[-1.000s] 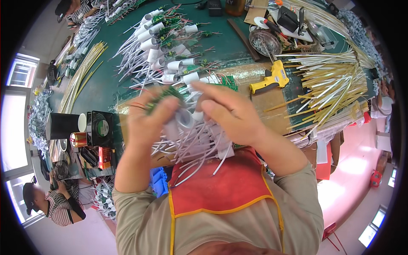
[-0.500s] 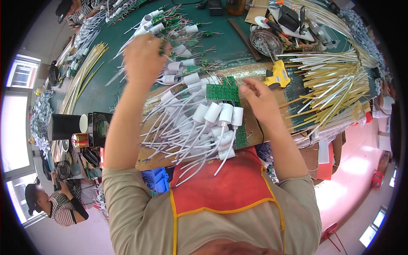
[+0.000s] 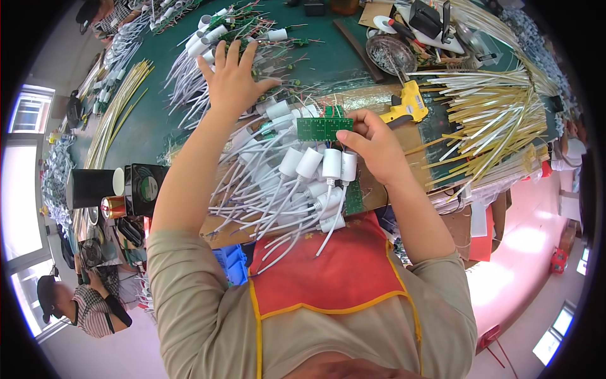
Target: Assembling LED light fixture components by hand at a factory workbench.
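Observation:
My right hand (image 3: 379, 150) pinches the right end of a green circuit board panel (image 3: 315, 129) between thumb and fingers. Just below the panel, several white cylindrical housings with white cables (image 3: 331, 165) lie in a heap, their cable ends trailing toward the red apron (image 3: 322, 271). My left hand (image 3: 232, 85) is spread open with nothing in it, over the near side of a second heap of white housings (image 3: 197, 47), cables and small green boards farther left. Whether its fingertips touch that heap I cannot tell. Part of another green board strip (image 3: 353, 197) shows beneath the housings.
A yellow glue gun (image 3: 411, 102) lies right of my right hand, its nozzle at a metal pan (image 3: 391, 55). Bundles of pale strips (image 3: 499, 126) cover the right side. A dark bar (image 3: 357, 50) lies at the back. At left stands a black fan (image 3: 146, 189); another person (image 3: 91, 306) sits beyond.
My left hand has opened and spread its fingers, shifting slightly right and nearer. My right hand has moved left and taken hold of the circuit board panel's right end.

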{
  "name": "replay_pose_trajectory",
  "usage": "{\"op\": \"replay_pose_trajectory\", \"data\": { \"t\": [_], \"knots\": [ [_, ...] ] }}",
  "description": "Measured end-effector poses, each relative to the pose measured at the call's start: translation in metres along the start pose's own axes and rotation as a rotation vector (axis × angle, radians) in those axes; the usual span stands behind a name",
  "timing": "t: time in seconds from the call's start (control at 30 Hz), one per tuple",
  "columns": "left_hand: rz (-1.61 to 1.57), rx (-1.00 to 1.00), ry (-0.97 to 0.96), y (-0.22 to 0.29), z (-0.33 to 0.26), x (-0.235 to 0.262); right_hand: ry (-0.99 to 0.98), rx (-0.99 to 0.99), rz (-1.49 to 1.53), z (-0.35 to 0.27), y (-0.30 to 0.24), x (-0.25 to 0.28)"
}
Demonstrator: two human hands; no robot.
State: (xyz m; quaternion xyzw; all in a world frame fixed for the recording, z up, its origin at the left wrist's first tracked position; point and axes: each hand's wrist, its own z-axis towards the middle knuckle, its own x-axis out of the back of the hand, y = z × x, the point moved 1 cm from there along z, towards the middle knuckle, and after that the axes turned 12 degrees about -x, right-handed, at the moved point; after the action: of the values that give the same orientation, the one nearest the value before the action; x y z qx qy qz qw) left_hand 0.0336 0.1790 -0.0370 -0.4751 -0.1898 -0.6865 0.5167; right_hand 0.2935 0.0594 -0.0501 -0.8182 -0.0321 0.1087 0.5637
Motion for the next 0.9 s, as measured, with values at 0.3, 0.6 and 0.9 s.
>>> {"op": "replay_pose_trajectory", "data": {
  "t": [0.3,0.6,0.9],
  "knots": [
    [-0.771,0.067,-0.103,0.000,-0.032,0.080,-0.143,-0.055,0.332,-0.012,-0.025,-0.022],
    [-1.353,0.343,-0.253,0.060,-0.071,0.116,-0.202,0.065,0.060,-0.016,-0.037,-0.048],
    [-1.531,0.200,-0.124,0.074,-0.086,0.109,-0.367,-0.172,0.067,-0.013,-0.039,-0.046]
  ]
}}
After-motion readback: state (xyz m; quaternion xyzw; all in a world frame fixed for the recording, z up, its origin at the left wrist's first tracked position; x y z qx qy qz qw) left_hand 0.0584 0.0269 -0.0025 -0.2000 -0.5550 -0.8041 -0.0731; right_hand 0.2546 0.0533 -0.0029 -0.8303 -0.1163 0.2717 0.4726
